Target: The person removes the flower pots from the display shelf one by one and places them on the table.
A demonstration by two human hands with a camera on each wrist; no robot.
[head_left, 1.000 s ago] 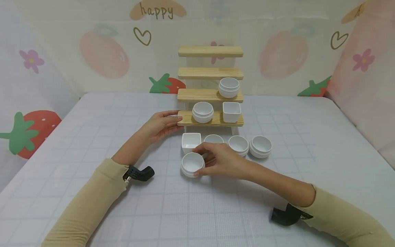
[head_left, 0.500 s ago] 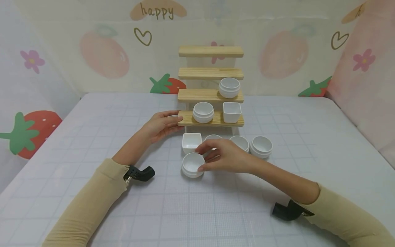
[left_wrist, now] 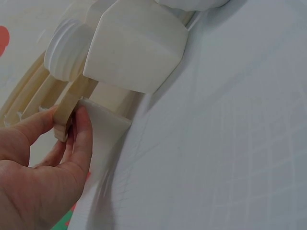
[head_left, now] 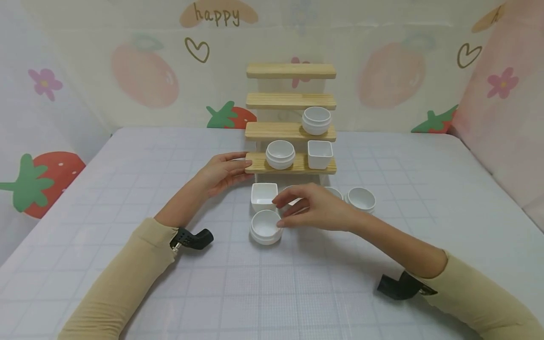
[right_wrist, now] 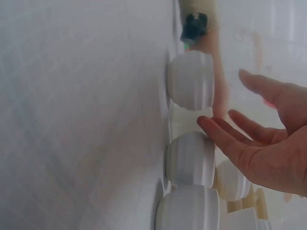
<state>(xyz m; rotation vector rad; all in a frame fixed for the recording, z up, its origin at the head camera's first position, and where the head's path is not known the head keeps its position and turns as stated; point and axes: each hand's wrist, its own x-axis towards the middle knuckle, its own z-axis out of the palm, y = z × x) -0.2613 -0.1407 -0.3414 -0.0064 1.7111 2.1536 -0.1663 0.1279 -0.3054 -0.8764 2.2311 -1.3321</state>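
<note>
Left wrist view: the left hand pinches the end of the lowest shelf board between thumb and fingertips, a square bowl near it; a light, even hold should steady the board without tugging it; right wrist view: the right hand spreads beside a front round bowl, thumb and fingers parted and grasping nothing; the cleanest exit is probably straight up, fingertips kept off the round bowls in the row; head view: the front round bowl stands upright on the table, just in front of the square bowl; compared with a second ago, the right thumb and fingers have let go and shifted toward the row, while bowl and left hand keep their places.
</note>
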